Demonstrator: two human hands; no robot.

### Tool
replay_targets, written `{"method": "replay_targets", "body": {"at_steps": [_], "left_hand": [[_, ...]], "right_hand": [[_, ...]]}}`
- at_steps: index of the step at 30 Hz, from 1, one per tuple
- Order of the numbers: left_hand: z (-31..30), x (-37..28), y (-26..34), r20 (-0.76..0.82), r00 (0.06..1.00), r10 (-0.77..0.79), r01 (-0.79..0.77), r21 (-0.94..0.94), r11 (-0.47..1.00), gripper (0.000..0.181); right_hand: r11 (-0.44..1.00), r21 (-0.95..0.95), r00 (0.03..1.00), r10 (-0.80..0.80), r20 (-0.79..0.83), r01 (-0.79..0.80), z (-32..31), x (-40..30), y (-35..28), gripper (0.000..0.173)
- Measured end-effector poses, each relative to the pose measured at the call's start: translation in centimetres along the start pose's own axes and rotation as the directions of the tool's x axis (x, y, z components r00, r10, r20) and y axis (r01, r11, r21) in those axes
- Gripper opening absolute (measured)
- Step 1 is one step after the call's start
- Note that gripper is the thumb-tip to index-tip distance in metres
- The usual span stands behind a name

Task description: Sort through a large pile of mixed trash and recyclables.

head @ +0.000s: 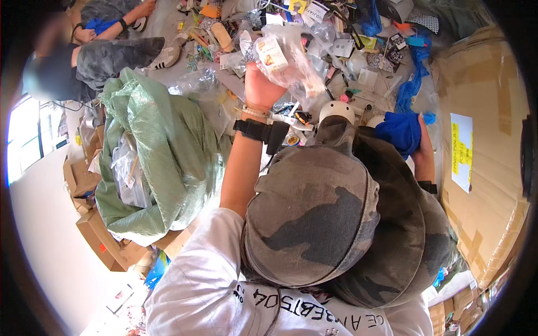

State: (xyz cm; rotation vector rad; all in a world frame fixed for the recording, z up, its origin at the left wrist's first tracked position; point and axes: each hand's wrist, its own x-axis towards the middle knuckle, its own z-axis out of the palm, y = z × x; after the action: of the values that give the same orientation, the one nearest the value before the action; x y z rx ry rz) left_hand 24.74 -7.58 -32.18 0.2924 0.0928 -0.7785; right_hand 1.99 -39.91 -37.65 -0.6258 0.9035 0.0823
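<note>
My left hand (pixel 264 86), with a beaded bracelet and a black strap at the wrist, holds a crumpled clear plastic bag (pixel 296 63) above the littered floor. A small white-and-orange printed packet (pixel 271 53) shows at the bag, beside my thumb; most of my fingers are hidden behind it. Over on the right, my right hand (pixel 423 136) grips a bunched blue cloth (pixel 398 133) beside my knee, its fingers mostly covered by the cloth. My bent knees in camouflage trousers (pixel 311 210) fill the middle, with a white shoe toe (pixel 337 111) beyond them.
Mixed small items, packaging and blue plastic film (pixel 414 80) cover the floor ahead. A green woven sack (pixel 168 138) stands at left, plastic-wrapped things in its opening. A large taped cardboard box (pixel 483 96) bounds the right. Another person (pixel 113 54) sits at upper left, hands on blue material.
</note>
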Motion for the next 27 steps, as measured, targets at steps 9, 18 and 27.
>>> {"method": "replay_targets", "body": {"at_steps": [9,18,27], "left_hand": [[7.5,-1.2,-1.6,-0.013,1.000,-0.001,0.003,0.182,0.983,0.070],[6.4,-0.2,-4.2,-0.026,1.000,0.005,0.000,0.171,0.985,0.059],[7.8,0.4,-4.7,0.125,0.988,0.088,-0.121,0.288,0.950,0.061]], "right_hand": [[0.984,-0.176,0.999,0.024,0.034,-0.018,3.5,-0.2,0.9,0.040],[0.279,-0.683,0.709,0.011,0.705,0.675,15.0,-3.4,-3.9,0.047],[0.492,-0.604,0.675,0.043,0.736,0.627,18.4,-1.7,-2.5,0.043]]}}
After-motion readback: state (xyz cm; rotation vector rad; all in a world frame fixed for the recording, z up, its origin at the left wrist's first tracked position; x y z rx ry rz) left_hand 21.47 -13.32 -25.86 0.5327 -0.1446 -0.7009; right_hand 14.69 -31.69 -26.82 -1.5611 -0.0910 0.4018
